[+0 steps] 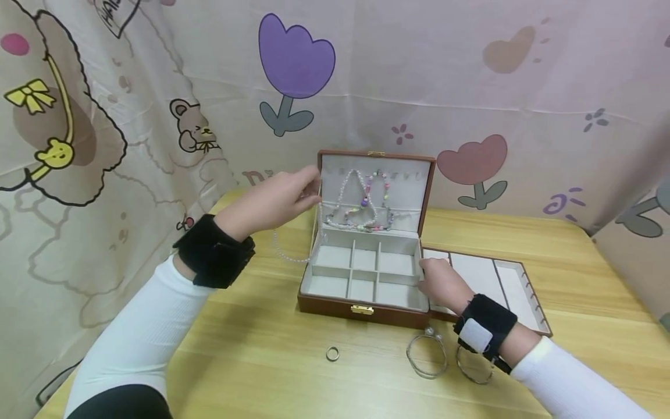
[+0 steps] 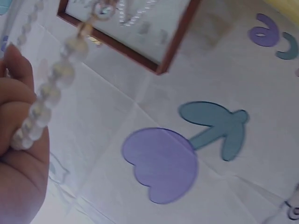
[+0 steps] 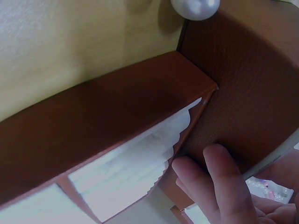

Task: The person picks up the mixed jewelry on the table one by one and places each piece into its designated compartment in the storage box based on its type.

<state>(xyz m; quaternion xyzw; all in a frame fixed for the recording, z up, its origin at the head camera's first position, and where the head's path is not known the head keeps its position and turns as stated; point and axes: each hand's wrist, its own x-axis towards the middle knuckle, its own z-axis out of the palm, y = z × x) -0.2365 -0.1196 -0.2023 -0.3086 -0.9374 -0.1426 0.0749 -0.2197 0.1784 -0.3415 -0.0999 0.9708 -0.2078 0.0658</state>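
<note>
My left hand [image 1: 274, 201] is raised at the left edge of an open jewelry box's lid. Its curled fingers hold a pearl necklace [image 2: 50, 93], whose lower loop hangs beside the box. The brown jewelry box [image 1: 327, 304] has a pale lining and a bottom divided into several compartments. My right hand [image 1: 444, 282] grips the box's right side wall, with fingers [image 3: 222, 172] against the brown outside and the thumb over the rim. Inside the upright lid hang a white pearl necklace [image 1: 342, 189] and a colorful beaded necklace [image 1: 387, 186].
A divided tray [image 1: 476, 272] lies right of the box, partly behind my right hand. On the wooden table [image 1: 251, 361] in front are a ring [image 1: 332, 354], a bracelet [image 1: 415, 366] with pearl-like beads and another bracelet [image 1: 473, 379] near my right wrist. A printed curtain [image 1: 377, 70] stands behind.
</note>
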